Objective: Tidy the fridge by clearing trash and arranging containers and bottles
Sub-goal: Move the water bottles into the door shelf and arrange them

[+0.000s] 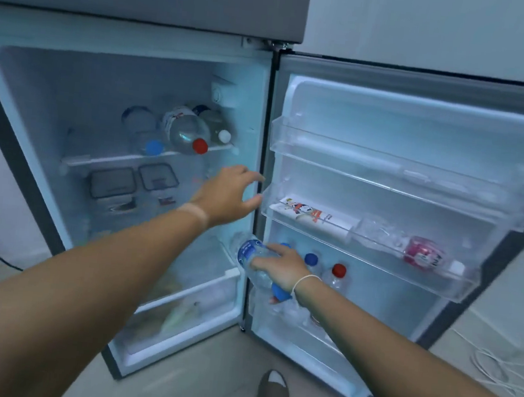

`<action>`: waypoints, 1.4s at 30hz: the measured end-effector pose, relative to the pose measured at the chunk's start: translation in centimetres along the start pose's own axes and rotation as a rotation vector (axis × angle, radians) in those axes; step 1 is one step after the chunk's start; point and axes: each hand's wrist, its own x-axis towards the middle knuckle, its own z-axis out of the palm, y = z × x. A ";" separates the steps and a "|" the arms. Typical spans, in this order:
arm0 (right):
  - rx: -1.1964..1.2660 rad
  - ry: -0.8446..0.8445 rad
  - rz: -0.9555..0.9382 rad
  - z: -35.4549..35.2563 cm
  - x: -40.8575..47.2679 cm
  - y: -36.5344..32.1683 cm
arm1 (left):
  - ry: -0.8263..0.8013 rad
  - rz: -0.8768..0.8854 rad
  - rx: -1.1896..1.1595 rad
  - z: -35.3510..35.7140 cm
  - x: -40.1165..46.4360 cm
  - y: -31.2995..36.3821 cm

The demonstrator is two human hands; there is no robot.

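Note:
The fridge stands open. My right hand [282, 265] grips a clear water bottle with a blue label [252, 258], held tilted by the lowest door shelf. My left hand [228, 195] reaches forward with fingers spread and holds nothing, near the left end of the middle door shelf [378, 246]. That shelf holds a white carton [313, 218] lying flat and a pink-labelled bottle [423, 252]. Upright bottles with a blue cap [311, 259] and a red cap [339, 270] stand in the lowest door shelf. Several bottles lie on the upper inner shelf, one red-capped [185, 132].
Two lidded containers [112, 184] [158, 177] sit under the upper inner shelf. The crisper drawer [178, 306] at the bottom holds bagged items. The top door shelf [387, 166] looks bare. White cables [501, 369] lie on the floor at right. My foot [274, 393] is below the door.

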 end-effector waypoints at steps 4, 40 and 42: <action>-0.050 0.019 0.050 -2.2 -2.7 1.5 | -0.124 0.110 0.045 2.0 -0.3 3.6; -0.643 0.094 0.402 -14.6 1.5 9.0 | -0.180 0.357 0.178 9.4 3.6 9.4; -0.657 0.102 0.396 -14.5 2.5 9.4 | -0.172 0.339 0.188 9.7 3.8 9.0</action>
